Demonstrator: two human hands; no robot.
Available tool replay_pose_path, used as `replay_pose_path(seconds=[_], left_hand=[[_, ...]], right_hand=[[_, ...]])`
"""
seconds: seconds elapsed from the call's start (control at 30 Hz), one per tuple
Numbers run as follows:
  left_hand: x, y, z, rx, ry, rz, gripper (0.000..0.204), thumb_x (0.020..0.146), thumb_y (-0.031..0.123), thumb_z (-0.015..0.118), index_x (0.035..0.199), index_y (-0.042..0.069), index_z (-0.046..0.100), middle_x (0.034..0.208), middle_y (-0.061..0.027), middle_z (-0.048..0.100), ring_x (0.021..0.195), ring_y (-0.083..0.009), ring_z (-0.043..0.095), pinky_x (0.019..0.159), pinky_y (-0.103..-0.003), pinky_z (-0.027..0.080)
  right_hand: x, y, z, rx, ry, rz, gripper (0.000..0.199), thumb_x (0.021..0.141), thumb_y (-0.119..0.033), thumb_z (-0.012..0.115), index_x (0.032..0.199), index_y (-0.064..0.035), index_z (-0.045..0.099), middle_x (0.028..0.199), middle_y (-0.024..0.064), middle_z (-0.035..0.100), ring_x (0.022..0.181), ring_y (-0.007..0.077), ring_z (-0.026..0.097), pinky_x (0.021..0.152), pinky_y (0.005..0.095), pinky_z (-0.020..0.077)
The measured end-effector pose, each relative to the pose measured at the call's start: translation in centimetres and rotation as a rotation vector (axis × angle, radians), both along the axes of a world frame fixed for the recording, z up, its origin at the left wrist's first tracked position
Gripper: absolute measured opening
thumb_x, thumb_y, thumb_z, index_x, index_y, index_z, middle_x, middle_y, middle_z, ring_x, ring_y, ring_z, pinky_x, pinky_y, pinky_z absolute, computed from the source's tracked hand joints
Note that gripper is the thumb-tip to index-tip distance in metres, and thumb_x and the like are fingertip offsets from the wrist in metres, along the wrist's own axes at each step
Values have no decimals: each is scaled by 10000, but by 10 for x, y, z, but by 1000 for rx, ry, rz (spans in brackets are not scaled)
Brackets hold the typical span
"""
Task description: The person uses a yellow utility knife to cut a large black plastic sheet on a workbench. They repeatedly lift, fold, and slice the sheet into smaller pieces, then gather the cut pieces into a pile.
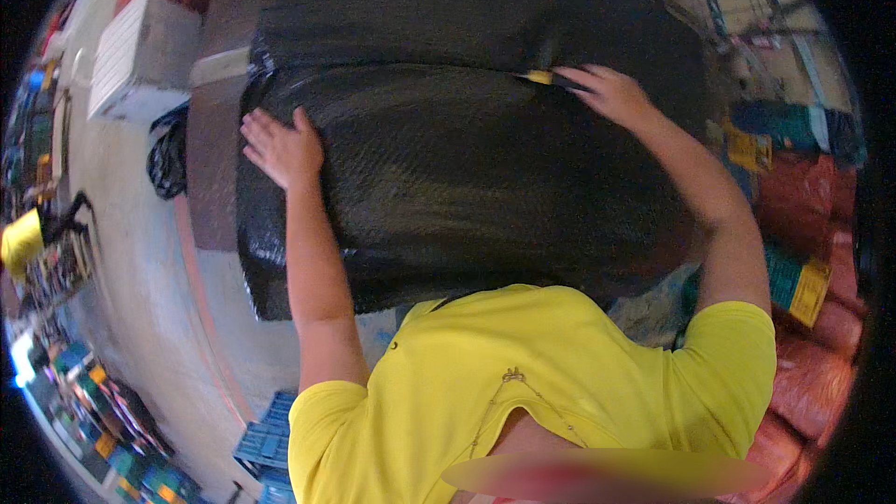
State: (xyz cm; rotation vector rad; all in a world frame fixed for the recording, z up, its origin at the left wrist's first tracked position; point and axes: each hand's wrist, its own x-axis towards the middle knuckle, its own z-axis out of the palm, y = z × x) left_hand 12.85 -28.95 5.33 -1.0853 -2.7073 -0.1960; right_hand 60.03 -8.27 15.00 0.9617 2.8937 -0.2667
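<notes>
Probably cutting, I grip the knife (540, 77) in my right hand (610, 94), left hand (284, 148) spread on the film (429, 168); next likely needs a steady draw.

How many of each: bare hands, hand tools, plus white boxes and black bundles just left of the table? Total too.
Bare hands: 2 (left hand, right hand)
Hand tools: 1 (black-and-yellow tool, in the right hand)
White boxes: 1 (white box)
Black bundles: 1 (black bundle)
Total: 5
</notes>
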Motion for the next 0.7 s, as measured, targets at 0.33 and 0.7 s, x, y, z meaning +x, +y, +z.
replay_pose_path(seconds=[0.33,0.7], left_hand=[[48,98,89,-191,-281,-252,746,771,278,639,1408,28,342,1439,-179,372,1353,-352,301,1106,-481,246],[215,187,91,-675,5,-1790,695,716,341,779,1351,360,496,1581,-76,91,1432,-425,-48,1082,-691,46]], right_hand=[[154,-112,13,290,313,-1201,487,903,-152,505,1373,-76,405,1331,190,508,1163,387,527,957,437,444],[-83,-311,5,-352,260,-1037,598,935,-128,466,1465,-320,267,921,235,570,788,417,611,741,493,509]])
